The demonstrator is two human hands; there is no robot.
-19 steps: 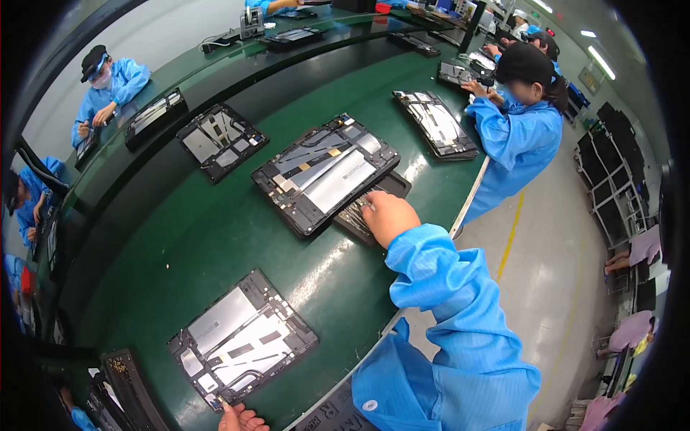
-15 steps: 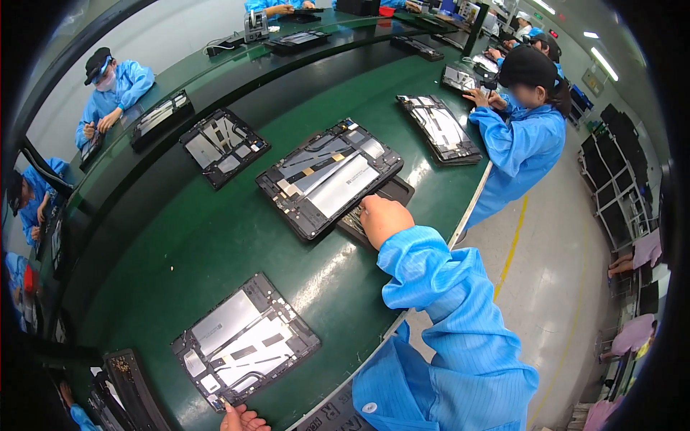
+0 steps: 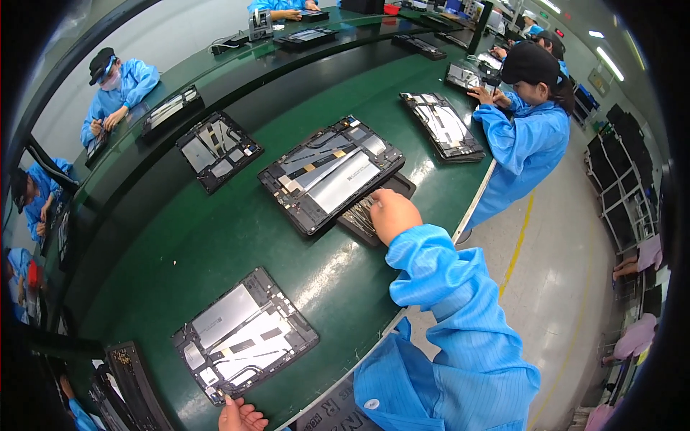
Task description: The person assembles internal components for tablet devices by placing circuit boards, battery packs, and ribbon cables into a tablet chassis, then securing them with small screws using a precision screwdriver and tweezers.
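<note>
My right hand (image 3: pixel 394 215) reaches over a dark tray (image 3: pixel 405 185) that holds many thin, small metallic parts (image 3: pixel 359 218). Its fingers are bent down together at the parts, and what they hold, if anything, is hidden. At the bottom, my left hand (image 3: pixel 243 415) has its thumb side at the lower corner of an opened tablet (image 3: pixel 248 334), its other fingers loosely curled beside it. This tablet lies flat, showing silver battery cells and dark ribbon cables. A stack of opened tablets (image 3: pixel 330 176) partly covers the tray.
Another opened tablet (image 3: pixel 218 151) lies beyond on the green table (image 3: pixel 144 287). A further stack (image 3: pixel 442 127) stands near a co-worker in blue (image 3: pixel 528 136) at the right. A dark box with tablets (image 3: pixel 129 381) is at the lower left. Other people sit along the far bench.
My right hand has shifted slightly right over the tray, uncovering more of the metallic parts. My left hand stays at the tablet's corner. The view has shifted a little.
</note>
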